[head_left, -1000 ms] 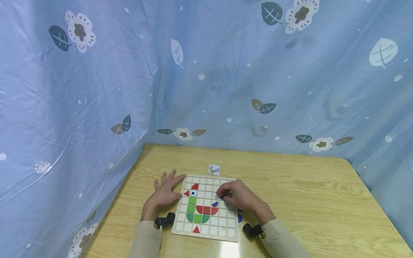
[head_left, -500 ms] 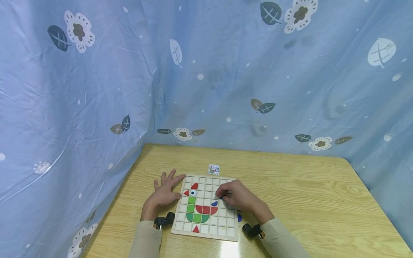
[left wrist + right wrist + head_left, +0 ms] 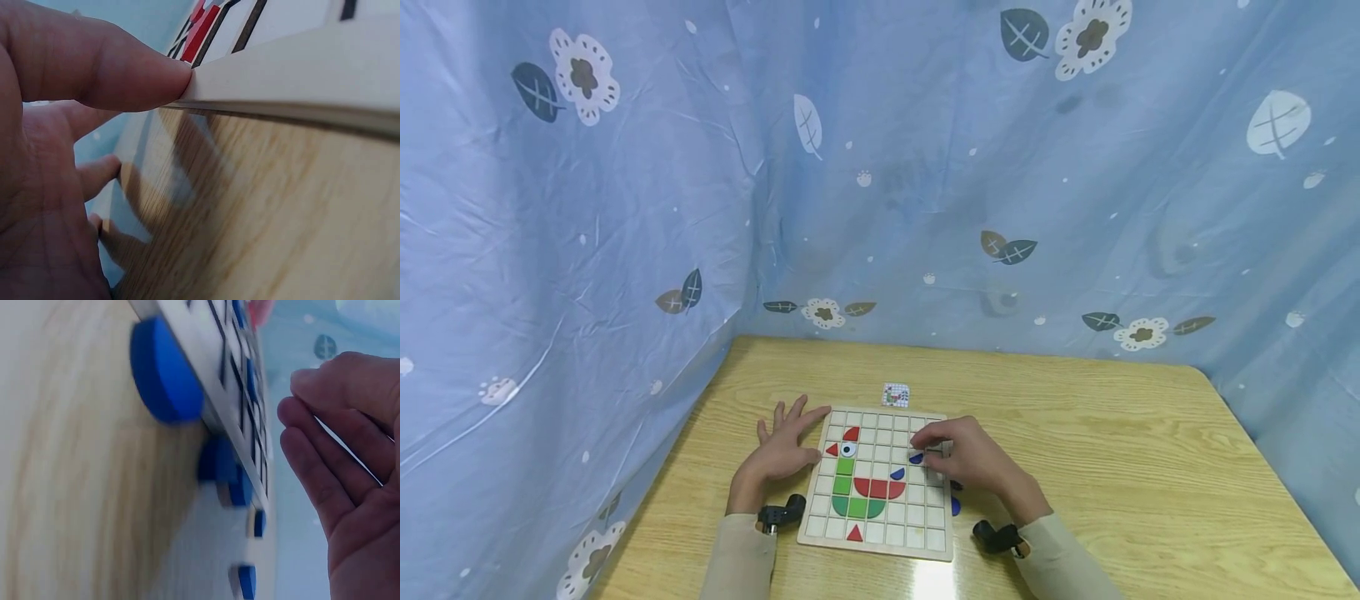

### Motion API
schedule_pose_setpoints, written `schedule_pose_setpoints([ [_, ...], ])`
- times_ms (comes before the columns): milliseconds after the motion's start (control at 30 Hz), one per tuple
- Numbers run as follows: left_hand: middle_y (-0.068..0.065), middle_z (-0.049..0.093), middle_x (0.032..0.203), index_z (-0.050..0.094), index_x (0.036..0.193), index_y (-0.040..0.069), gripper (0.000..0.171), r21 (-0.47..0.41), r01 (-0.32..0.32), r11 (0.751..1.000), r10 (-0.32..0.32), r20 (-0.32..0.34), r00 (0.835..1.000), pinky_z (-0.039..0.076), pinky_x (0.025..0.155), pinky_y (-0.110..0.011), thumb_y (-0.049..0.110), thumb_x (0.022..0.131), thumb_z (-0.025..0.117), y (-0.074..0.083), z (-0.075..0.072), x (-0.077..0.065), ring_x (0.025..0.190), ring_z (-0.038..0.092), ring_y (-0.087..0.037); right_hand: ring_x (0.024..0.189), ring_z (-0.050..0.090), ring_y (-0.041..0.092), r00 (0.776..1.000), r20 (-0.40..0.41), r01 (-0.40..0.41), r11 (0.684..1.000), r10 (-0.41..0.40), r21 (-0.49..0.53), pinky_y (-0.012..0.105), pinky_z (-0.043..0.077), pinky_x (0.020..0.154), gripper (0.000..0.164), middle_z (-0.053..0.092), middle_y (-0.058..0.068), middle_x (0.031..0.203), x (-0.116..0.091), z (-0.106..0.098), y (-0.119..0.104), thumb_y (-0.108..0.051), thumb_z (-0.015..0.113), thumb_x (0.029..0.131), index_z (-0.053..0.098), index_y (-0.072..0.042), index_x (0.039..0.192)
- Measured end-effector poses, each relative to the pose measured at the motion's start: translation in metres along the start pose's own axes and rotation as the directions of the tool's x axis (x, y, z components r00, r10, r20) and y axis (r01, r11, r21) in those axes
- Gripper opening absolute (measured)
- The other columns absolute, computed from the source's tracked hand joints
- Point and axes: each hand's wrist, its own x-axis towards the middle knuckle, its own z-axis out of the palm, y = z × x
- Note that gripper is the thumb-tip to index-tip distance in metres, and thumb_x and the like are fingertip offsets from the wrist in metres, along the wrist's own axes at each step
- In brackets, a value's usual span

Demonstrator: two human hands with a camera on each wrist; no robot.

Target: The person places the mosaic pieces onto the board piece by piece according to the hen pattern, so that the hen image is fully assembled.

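A wooden grid board (image 3: 876, 530) lies on the table, with red, green and blue pieces and a round eye piece (image 3: 847, 449) in its cells. My left hand (image 3: 781, 454) lies at the board's left side, fingers spread, thumb and index finger at the edge; the left wrist view has the thumb (image 3: 137, 78) against the rim. Over the right half hovers my right hand (image 3: 972, 457), thumb and fingers apart, nothing between them. Just by its fingertips a blue quarter-round piece (image 3: 916, 458) sits in a cell. Another blue piece (image 3: 898, 474) lies lower left of it.
Several loose blue pieces (image 3: 167, 372) lie on the table along the board's right edge, partly hidden by the right hand in the head view. A small picture card (image 3: 896, 395) lies behind the board. A blue patterned curtain (image 3: 925, 167) hangs behind the table.
The right hand has let go of the blue piece, which stays in its cell, and has moved slightly right with its fingers parting. The left hand has not moved.
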Motion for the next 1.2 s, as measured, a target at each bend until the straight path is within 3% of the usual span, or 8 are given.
schedule_pose_setpoints([
  [300,-0.028,0.012,0.182,0.053,0.163,0.016,0.085,0.010,-0.005,1.000,0.005,-0.001,1.000,-0.020,0.120,-0.084,0.006,0.082,0.073,-0.001,0.001,0.000,0.165,-0.013,-0.060,0.108,0.079,0.020,0.987,-0.156,-0.030,1.000,0.029,0.000,0.047,0.065,0.096,0.028,0.084,-0.003,0.116,-0.028,-0.016,0.012,-0.002,0.078,0.094,0.083,-0.013,0.120],
  [467,-0.028,0.012,0.182,0.053,0.163,0.016,0.084,0.007,-0.008,1.000,0.008,-0.001,1.000,-0.019,0.120,-0.084,0.006,0.082,0.073,-0.001,0.001,0.000,0.165,-0.013,-0.060,0.107,0.080,0.022,0.978,-0.201,-0.053,0.998,0.056,0.017,0.048,0.065,0.097,0.029,0.084,-0.001,0.118,-0.044,-0.020,0.021,-0.004,0.081,0.093,0.083,-0.013,0.121],
  [633,-0.027,0.012,0.182,0.053,0.163,0.017,0.085,0.005,-0.006,1.000,0.006,0.000,1.000,-0.020,0.120,-0.084,0.007,0.082,0.073,-0.001,0.001,0.000,0.165,-0.014,-0.060,0.107,0.080,0.023,0.972,-0.207,-0.104,0.994,0.110,0.041,0.044,0.064,0.101,0.028,0.083,0.001,0.119,-0.055,-0.020,0.029,-0.004,0.082,0.093,0.083,-0.012,0.120],
  [867,-0.026,0.011,0.183,0.052,0.164,0.018,0.086,0.012,0.000,1.000,0.000,0.004,1.000,-0.020,0.120,-0.083,0.008,0.082,0.074,-0.002,0.001,0.000,0.165,-0.014,-0.059,0.114,0.078,0.018,0.968,-0.170,-0.178,0.983,0.184,0.050,0.038,0.061,0.107,0.028,0.083,-0.006,0.120,-0.066,-0.020,0.032,-0.011,0.084,0.093,0.083,-0.016,0.121],
  [1200,-0.024,0.010,0.183,0.052,0.164,0.020,0.085,0.007,0.011,1.000,-0.011,0.003,1.000,-0.021,0.121,-0.082,0.008,0.083,0.073,-0.002,0.001,0.000,0.166,-0.015,-0.056,0.104,0.078,0.009,0.975,-0.154,-0.151,0.987,0.158,0.058,0.032,0.064,0.097,0.021,0.084,-0.005,0.112,-0.094,-0.032,0.026,-0.010,0.083,0.095,0.084,-0.016,0.115],
])
